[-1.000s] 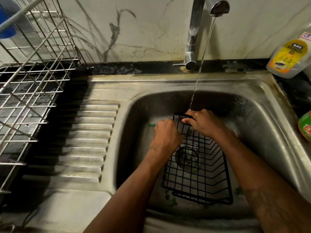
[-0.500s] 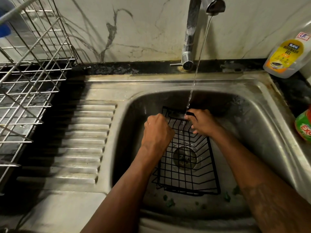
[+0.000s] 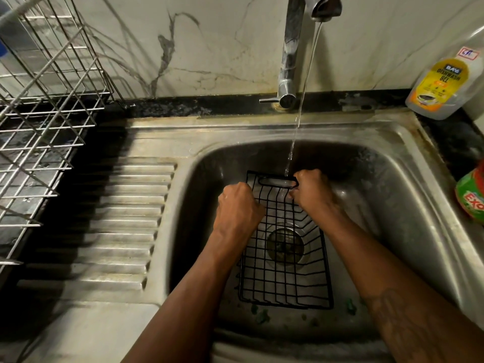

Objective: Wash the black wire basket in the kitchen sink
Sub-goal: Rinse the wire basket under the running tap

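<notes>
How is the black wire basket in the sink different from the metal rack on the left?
The black wire basket is black-coated; the rack is bare silver metal. The basket sits in the sink under the running water, gripped by the left hand and right hand; the rack stands left of the sink, untouched. Both are open wire grids.
</notes>
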### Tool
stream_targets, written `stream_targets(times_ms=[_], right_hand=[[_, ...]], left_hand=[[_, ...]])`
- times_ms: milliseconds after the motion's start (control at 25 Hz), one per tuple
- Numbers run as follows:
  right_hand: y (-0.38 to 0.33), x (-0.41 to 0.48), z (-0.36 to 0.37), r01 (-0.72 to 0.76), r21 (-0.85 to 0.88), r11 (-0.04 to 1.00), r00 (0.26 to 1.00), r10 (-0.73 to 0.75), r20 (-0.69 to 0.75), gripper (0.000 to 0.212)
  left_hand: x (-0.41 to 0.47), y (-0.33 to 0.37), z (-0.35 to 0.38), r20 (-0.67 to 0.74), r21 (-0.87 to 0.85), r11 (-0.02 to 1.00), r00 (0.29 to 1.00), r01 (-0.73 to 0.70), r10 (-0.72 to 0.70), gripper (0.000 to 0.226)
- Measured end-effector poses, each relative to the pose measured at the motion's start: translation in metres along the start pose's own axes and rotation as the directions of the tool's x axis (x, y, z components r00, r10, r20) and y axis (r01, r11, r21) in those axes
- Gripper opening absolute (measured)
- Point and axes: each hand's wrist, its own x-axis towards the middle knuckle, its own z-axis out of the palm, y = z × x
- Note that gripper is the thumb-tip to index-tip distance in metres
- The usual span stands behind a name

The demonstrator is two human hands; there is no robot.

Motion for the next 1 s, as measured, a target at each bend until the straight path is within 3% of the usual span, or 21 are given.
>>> stream_targets(times_ms=[40,160,240,320,400,480,560,640,720,760,840,1000], right_hand=[[0.000,0.000,-0.001,0.037,0.008,0.999,0.999,-0.037,0.011,0.018],[-0.003,0.001,-0.009,0.084,0.106,0.991,0.989,-0.096,0.112,0.035],[-0.005,-0.004,-0.014,0.082,0.168,0.982,0.995,-0.090,0.040,0.027],[-0.006,-0.013,-0.014,0.119,0.089,0.989,0.987,-0.109,-0.117,0.021],[-0.007,-0.017,-0.015,0.128,0.073,0.989,0.981,-0.115,-0.154,0.020],[-0.010,-0.014,-0.018,0.156,0.136,0.978,0.987,-0.148,-0.066,0.021],[-0.012,-0.009,-0.018,0.210,0.180,0.961,0.974,-0.221,0.043,0.032],[-0.018,-0.005,-0.017,0.275,0.195,0.941,0.942,-0.305,0.142,0.039],[-0.024,-0.006,-0.013,0.323,0.213,0.922,0.909,-0.365,0.199,0.042],[-0.025,-0.008,-0.013,0.335,0.224,0.915,0.904,-0.379,0.198,0.043],[-0.021,-0.013,-0.017,0.330,0.139,0.934,0.930,-0.347,0.120,0.043],[-0.027,-0.026,-0.028,0.258,-0.136,0.956,0.961,-0.269,-0.068,0.033]], left_hand=[[0.001,-0.002,0.002,0.008,-0.004,1.000,1.000,0.011,-0.011,0.030],[0.002,-0.007,0.007,0.028,-0.013,0.999,0.999,0.029,-0.029,0.025],[0.003,-0.009,0.011,0.051,-0.018,0.999,0.998,0.032,-0.032,0.020],[0.004,-0.010,0.011,0.085,-0.015,0.999,0.996,0.036,-0.035,0.014],[0.003,-0.011,0.011,0.117,0.011,0.999,0.992,0.044,-0.045,0.010],[0.002,-0.012,0.008,0.084,0.043,0.997,0.994,0.071,-0.074,0.017],[0.003,-0.013,0.003,-0.082,0.094,0.991,0.993,0.092,-0.084,0.032],[0.008,-0.014,0.005,-0.194,0.162,0.987,0.980,-0.018,0.050,0.027],[0.010,-0.012,0.010,-0.097,0.184,0.970,0.979,-0.159,0.179,0.017],[0.008,-0.010,0.012,-0.038,0.122,0.979,0.985,-0.161,0.167,0.014],[0.007,-0.009,0.016,-0.003,0.033,0.993,0.994,-0.112,0.112,0.010],[0.004,-0.007,0.016,-0.045,0.052,0.998,0.998,-0.047,0.050,0.012]])
